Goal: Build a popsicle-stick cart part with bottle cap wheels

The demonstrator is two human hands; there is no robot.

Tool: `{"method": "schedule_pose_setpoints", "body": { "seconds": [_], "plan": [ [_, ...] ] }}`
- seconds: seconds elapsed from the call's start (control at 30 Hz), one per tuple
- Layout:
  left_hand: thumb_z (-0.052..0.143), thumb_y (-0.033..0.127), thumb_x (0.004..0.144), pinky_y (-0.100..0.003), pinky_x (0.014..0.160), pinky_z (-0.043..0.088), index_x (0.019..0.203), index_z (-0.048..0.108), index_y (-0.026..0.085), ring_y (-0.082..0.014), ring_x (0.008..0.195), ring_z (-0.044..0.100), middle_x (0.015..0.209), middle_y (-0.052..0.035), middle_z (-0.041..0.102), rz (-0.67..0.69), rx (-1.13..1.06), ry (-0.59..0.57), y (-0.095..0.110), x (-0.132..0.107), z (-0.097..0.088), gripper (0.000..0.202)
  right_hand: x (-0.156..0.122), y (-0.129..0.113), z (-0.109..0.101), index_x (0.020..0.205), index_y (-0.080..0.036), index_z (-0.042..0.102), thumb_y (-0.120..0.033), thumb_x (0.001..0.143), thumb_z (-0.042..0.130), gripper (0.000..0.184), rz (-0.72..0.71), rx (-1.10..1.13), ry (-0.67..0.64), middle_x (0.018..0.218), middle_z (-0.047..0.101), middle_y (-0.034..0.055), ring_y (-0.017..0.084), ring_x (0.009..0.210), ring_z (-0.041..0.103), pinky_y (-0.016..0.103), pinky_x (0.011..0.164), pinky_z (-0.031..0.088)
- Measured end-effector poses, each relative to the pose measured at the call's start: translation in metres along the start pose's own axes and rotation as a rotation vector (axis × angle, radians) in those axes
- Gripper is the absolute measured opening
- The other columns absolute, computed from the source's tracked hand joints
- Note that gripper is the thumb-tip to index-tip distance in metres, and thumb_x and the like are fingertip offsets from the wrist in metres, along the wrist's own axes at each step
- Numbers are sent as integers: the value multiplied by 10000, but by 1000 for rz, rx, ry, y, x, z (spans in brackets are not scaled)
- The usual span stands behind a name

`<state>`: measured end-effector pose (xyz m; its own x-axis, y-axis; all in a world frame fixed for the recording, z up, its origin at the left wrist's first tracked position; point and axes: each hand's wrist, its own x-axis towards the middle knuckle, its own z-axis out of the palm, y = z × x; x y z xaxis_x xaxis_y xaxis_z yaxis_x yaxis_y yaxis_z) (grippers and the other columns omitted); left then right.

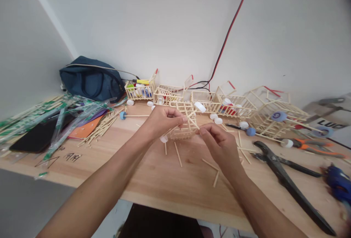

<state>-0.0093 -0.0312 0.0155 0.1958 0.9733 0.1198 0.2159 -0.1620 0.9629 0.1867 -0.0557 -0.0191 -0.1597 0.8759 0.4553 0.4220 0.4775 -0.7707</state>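
Note:
At the middle of the table is a small cart of thin wooden sticks [181,134], with white bottle caps such as the cap [200,107] at its corners. My left hand [168,121] is closed in a pinch at the cart's upper left side, thumb against fingertips. A thin wooden stick [193,121] slants across the cart's top, and my right hand [218,141] pinches its lower right end. My fingers hide part of the cart. Several loose sticks, one of them a short stick [178,154], lie on the wood below it.
Finished-looking stick carts, including a large cart [274,115], line the wall. Black cutters [285,176], orange-handled pliers [315,146] and a blue glue gun [338,183] lie right. A blue bag [91,79], phone [41,133] and stick pile [100,128] occupy the left.

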Motion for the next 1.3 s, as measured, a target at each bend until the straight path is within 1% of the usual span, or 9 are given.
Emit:
{"method": "schedule_pose_setpoints", "body": {
  "seconds": [0.2,0.5,0.67,0.87,1.07,1.3],
  "plan": [
    [677,331,698,-224,542,332,628,658,138,-93,543,495,584,-3,621,-7,8,6,-1,1,1,206,0,1,0,757,-200,624,-293,888,519,192,-4,-5,-4,689,623,-8,144,650,565,255,624,413],
    [678,346,691,-216,514,297,615,657,135,-81,514,458,576,-5,615,-23,-9,-2,-1,1,1,225,1,0,-1,745,-202,619,-290,882,511,195,-15,-14,2,707,638,2,151,675,573,260,652,431],
    [686,358,690,-217,517,299,625,660,137,-83,522,462,578,-4,616,-19,-32,-12,-3,1,1,232,0,0,-1,745,-200,618,-291,883,513,196,-18,-11,-3,700,633,-2,145,662,569,254,639,428],
    [679,350,694,-214,499,274,619,661,135,-71,507,425,591,-7,622,-38,-27,-24,-2,1,1,229,0,0,-2,741,-198,611,-288,886,511,197,-19,-22,0,697,621,-3,145,662,564,254,640,424],
    [682,357,693,-215,512,289,632,670,142,-80,517,453,582,-3,622,-41,-29,-23,-2,1,0,223,0,1,-1,739,-202,609,-286,885,514,193,-22,-22,7,688,616,-9,144,654,563,253,630,419],
    [683,350,689,-211,485,263,625,668,142,-65,493,405,588,0,622,-57,-41,-18,-2,1,1,219,0,2,-1,743,-204,609,-277,888,517,187,-37,-22,3,700,616,-12,139,661,558,251,638,414]
  ]
}}
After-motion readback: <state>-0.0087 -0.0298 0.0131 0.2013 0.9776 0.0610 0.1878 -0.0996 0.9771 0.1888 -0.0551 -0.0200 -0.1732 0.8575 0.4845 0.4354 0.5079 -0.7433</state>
